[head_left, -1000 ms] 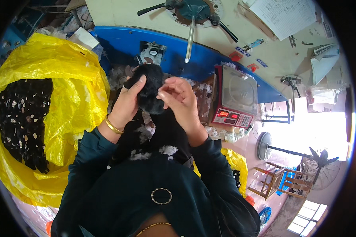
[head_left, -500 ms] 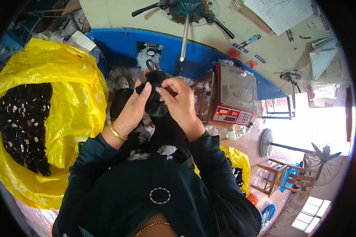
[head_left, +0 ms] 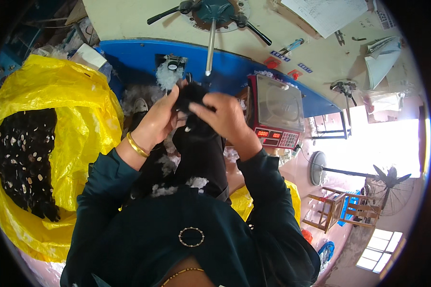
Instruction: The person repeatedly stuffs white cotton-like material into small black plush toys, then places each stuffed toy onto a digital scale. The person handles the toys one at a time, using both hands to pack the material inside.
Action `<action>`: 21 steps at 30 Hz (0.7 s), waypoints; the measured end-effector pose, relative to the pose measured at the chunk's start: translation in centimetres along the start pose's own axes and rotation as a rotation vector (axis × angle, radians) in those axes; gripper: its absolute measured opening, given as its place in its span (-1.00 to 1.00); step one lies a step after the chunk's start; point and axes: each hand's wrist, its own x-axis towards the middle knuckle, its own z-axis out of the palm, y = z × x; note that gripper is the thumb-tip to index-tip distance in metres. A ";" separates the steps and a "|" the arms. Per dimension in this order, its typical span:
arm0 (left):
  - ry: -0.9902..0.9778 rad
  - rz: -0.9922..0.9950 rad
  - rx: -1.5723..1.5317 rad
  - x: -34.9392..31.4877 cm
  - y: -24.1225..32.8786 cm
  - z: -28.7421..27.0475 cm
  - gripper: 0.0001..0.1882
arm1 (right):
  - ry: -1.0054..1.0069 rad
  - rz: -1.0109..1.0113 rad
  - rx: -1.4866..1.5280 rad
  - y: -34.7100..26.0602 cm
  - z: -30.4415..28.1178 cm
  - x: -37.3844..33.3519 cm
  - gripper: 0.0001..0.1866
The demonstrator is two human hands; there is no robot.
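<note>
left hand (head_left: pixel 159 117) grips black plush (head_left: pixel 192 93), held over the lap (head_left: pixel 201 160) near the steel tube (head_left: pixel 210 48). right hand (head_left: pixel 229 117) curled against its right side, blurred; can't tell if pinching. yellow bag (head_left: pixel 88 148) of black pieces (head_left: pixel 26 158) at left, red scale (head_left: pixel 277 103) right, bench (head_left: pixel 129 24) ahead.

Head cam, left lens of two | we look steeply down over our own shirt (head_left: pixel 143 239) at the lower edge | upright: bench (head_left: pixel 134 16) along the top, sack (head_left: pixel 84 138) on our left, fan (head_left: pixel 387 186) far off right | left hand (head_left: pixel 159 118) and right hand (head_left: pixel 228 117) near, just above mid-view | wide fisheye: straight edges bow, rim goes black
</note>
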 end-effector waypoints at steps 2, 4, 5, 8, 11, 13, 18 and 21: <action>0.119 -0.024 -0.010 1.9 -0.2 -0.8 -0.45 | 0.130 0.016 -0.071 0.3 -0.5 3.0 -0.60; 0.120 0.136 0.127 2.2 0.4 2.5 -0.52 | 0.259 0.030 -0.111 2.3 -0.5 6.1 -0.61; 0.083 0.213 0.212 2.9 0.4 2.8 -0.55 | 0.314 0.049 -0.121 3.4 -0.2 7.5 -0.61; 0.058 0.291 0.422 4.4 0.2 2.0 -0.60 | 0.317 0.185 -0.229 6.3 0.3 11.4 -0.69; 0.119 0.479 0.602 5.8 0.4 2.0 -0.58 | 0.374 0.184 -0.210 8.1 0.1 14.8 -0.72; 0.192 0.630 0.823 6.4 0.8 1.7 -0.52 | 0.368 0.184 -0.215 8.3 0.1 15.1 -0.71; 0.280 0.588 1.260 4.3 0.7 2.5 -0.55 | 0.388 0.138 -0.149 7.3 0.9 11.7 -0.72; 0.235 0.782 1.402 3.5 0.0 1.0 -0.54 | 0.375 0.157 -0.087 5.7 0.8 9.5 -0.70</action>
